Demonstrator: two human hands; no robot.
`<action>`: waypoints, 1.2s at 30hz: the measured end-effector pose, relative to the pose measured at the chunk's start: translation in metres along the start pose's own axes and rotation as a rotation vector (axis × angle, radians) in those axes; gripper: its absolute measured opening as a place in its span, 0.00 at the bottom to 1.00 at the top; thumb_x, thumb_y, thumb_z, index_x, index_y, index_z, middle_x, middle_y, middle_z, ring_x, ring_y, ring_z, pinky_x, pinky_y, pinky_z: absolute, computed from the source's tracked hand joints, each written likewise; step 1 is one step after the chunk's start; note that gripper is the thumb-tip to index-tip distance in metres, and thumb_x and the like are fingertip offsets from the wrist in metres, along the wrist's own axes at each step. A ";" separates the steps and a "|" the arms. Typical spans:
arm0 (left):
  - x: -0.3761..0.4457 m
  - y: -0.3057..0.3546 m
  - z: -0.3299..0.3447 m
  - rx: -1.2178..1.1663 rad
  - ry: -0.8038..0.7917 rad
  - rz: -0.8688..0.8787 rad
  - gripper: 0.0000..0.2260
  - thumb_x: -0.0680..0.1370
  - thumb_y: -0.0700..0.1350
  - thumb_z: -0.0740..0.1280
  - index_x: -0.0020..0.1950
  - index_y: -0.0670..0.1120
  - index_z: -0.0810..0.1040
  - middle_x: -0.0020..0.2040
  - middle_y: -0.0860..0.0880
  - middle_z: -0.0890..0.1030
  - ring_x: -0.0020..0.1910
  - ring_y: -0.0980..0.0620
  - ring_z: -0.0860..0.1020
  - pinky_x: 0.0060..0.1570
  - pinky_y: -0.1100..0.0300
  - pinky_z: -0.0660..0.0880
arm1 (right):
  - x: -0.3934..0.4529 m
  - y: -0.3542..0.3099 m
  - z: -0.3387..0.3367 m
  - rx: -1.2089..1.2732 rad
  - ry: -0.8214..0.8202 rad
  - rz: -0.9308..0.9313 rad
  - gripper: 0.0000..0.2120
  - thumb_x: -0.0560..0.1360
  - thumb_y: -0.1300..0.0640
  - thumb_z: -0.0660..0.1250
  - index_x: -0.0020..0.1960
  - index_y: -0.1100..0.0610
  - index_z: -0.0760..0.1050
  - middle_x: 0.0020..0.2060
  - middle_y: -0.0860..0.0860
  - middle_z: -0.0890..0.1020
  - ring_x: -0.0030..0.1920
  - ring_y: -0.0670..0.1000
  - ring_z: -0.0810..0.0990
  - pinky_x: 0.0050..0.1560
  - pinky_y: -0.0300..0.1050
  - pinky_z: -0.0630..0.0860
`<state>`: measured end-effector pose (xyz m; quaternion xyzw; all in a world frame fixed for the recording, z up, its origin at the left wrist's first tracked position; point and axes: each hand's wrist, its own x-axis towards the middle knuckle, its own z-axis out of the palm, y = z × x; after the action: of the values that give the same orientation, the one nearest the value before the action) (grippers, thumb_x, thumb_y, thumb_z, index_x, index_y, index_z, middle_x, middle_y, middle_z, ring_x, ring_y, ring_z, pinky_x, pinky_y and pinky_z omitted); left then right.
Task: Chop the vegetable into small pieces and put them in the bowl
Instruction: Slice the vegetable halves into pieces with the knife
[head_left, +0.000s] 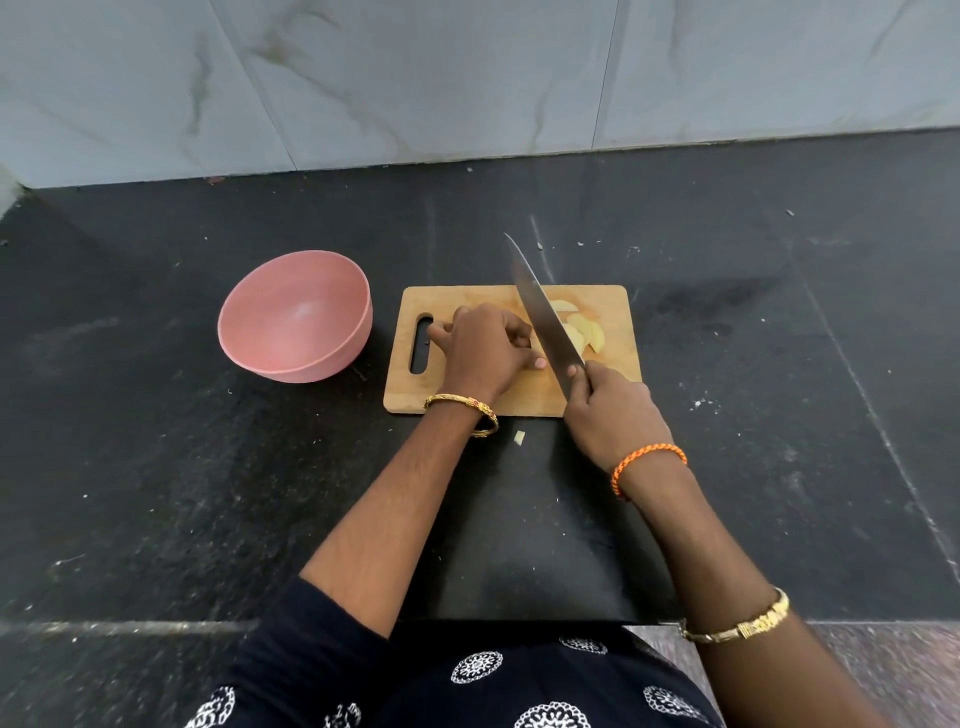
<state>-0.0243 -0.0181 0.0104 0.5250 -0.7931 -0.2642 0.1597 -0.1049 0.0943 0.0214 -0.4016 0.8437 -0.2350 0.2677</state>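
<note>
Head view shows your right hand (613, 410) gripping the knife (543, 312) handle, blade angled over the cutting board (498, 395). Your left hand (483, 348) curls over something hidden beside the blade. Pale vegetable slices (584, 330) lie on the board; the pink bowl (296, 317) sits left.

A pink bowl (295, 317) sits left of a tan wooden cutting board (511, 395) bearing pale yellow vegetable slices (584, 332) on the black speckled counter (156, 467), the far wall (467, 78) grey-white marbled.
</note>
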 end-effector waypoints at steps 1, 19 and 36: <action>0.000 0.000 0.000 0.003 0.000 -0.001 0.12 0.67 0.52 0.75 0.47 0.50 0.83 0.46 0.53 0.83 0.59 0.48 0.71 0.50 0.52 0.55 | 0.001 0.000 0.001 0.002 -0.007 0.001 0.14 0.81 0.49 0.51 0.45 0.54 0.70 0.40 0.56 0.77 0.43 0.58 0.76 0.49 0.52 0.76; 0.005 0.001 0.000 0.018 -0.007 0.005 0.08 0.72 0.45 0.72 0.50 0.47 0.83 0.47 0.50 0.84 0.54 0.50 0.76 0.48 0.56 0.55 | 0.013 -0.018 0.009 -0.166 0.028 -0.025 0.15 0.82 0.49 0.49 0.53 0.57 0.70 0.37 0.54 0.73 0.43 0.59 0.78 0.42 0.49 0.74; 0.005 -0.001 0.003 -0.062 0.027 -0.016 0.09 0.71 0.43 0.73 0.51 0.47 0.83 0.40 0.50 0.85 0.51 0.53 0.78 0.52 0.53 0.58 | -0.008 -0.002 0.004 -0.211 -0.128 0.073 0.11 0.82 0.51 0.49 0.50 0.55 0.67 0.37 0.54 0.72 0.40 0.56 0.73 0.42 0.48 0.71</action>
<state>-0.0270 -0.0227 0.0072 0.5297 -0.7780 -0.2829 0.1847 -0.0967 0.0987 0.0215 -0.4105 0.8591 -0.1089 0.2858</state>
